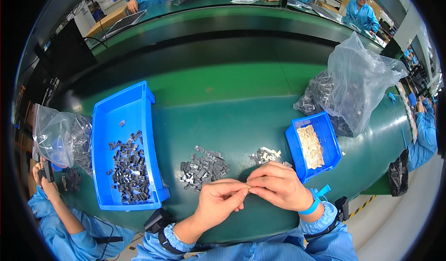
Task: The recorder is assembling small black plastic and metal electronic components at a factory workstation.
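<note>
Tiny piece (249,189), perhaps beige, between both hands (218,202) (280,185)

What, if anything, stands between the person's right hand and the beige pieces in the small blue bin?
The small blue bin's raised side wall stands between the right hand and the beige pieces; its top is open, and nothing visible covers them.

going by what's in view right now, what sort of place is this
Probably a factory workshop: small dark parts lie heaped on a long green workbench, more fill part of a large blue bin, and people nearby wear blue work clothes.
</note>
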{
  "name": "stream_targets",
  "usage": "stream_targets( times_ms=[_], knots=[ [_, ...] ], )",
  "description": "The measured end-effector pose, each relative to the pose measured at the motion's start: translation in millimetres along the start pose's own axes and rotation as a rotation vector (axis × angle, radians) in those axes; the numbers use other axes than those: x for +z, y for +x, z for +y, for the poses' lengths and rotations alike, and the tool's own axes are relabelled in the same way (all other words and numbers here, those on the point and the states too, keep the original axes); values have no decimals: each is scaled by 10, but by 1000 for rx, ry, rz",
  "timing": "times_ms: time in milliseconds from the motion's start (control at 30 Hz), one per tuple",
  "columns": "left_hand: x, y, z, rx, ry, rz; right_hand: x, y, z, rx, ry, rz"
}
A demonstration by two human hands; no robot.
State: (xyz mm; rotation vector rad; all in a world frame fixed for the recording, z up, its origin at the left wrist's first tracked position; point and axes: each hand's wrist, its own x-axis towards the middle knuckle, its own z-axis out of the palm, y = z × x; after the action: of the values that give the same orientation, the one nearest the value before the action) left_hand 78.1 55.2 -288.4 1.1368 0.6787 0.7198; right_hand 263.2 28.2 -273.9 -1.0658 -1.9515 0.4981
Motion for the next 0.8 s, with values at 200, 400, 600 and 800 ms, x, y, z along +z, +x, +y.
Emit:
stream_targets(
  times_ms=[200,400,600,800],
  knots=[
    [32,8,6,204,356,29,2,-14,-2,3,-33,-7],
    [33,1,-21,134,119,36,-7,-63,-25,276,189,139],
    [27,-12,-23,36,-96,105,60,-44,-117,283,178,154],
    [17,-19,-20,130,103,89,78,-15,-129,-48,-337,153]
  ],
)
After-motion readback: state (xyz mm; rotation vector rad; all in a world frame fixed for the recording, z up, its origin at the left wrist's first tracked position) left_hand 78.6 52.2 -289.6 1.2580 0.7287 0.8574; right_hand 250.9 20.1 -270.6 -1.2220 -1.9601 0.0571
